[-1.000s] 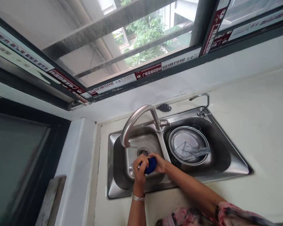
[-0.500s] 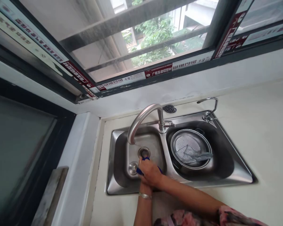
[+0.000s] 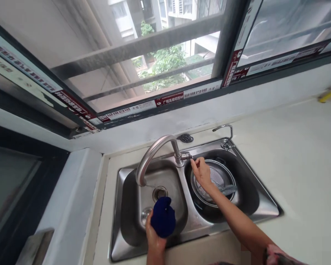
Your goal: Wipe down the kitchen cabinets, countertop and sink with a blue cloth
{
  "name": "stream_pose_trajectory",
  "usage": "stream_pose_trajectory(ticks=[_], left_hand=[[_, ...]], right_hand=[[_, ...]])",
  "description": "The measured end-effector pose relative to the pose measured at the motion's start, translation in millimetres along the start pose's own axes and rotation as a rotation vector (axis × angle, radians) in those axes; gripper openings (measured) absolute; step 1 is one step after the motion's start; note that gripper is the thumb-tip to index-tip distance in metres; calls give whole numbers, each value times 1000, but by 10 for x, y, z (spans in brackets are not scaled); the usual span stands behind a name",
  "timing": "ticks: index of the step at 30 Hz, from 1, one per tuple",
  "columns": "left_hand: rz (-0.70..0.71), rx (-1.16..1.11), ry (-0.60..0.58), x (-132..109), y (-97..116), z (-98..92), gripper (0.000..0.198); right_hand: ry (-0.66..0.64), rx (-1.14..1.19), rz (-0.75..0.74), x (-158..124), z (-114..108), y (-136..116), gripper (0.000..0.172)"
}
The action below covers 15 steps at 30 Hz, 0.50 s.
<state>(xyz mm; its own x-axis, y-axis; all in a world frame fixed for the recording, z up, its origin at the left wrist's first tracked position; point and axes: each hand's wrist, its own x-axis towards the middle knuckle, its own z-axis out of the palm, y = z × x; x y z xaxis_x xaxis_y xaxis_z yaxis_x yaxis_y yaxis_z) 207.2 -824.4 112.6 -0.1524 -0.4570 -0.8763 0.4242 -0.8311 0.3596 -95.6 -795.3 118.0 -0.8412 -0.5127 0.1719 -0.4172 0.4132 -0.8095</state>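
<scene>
From my remote seat I look through the head camera onto a double-basin stainless steel sink (image 3: 183, 193) set into a pale cream worktop (image 3: 298, 162); my left hand (image 3: 154, 235) is curled around a bundled dark blue cloth (image 3: 163, 219), its fingers mostly hidden; the cloth is over the near part of the left basin, just nearer than the round drain opening (image 3: 160, 193); a small shiny metal disc (image 3: 146, 216) lies in that basin, left of the cloth.

My right hand (image 3: 202, 173) reaches over the right basin, fingers drawn narrow, with the tips at the short metal tap handle (image 3: 186, 156); I cannot tell whether they pinch it or merely touch it; the curved brushed-metal tap (image 3: 151, 154) arches leftward over the left basin.

Partly behind that hand, a round silver perforated metal strainer (image 3: 217, 177) sits in the right basin, with a crumpled grey cloth (image 3: 229, 190) inside; a dark wiry scouring pad (image 3: 185, 138) lies on the far side, behind the tap.
</scene>
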Motion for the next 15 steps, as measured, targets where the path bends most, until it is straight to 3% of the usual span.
stream_pose_trajectory(ticks=[3, 6, 11, 15], left_hand=[[74, 16, -92, -9, -113, -19, 45], [118, 27, -154, -37, -166, -27, 46], [25, 18, -72, -30, -138, 25, 43], [-14, 9, 30, -76, -150, 224, 40]], right_hand=[[-122, -206, -111, 239, 8, -84, 39], [-179, -409, -132, 330, 117, -242, 33], [-174, -584, -92, 260, 227, -500, 29], [-292, -557, -97, 255, 47, -627, 23]])
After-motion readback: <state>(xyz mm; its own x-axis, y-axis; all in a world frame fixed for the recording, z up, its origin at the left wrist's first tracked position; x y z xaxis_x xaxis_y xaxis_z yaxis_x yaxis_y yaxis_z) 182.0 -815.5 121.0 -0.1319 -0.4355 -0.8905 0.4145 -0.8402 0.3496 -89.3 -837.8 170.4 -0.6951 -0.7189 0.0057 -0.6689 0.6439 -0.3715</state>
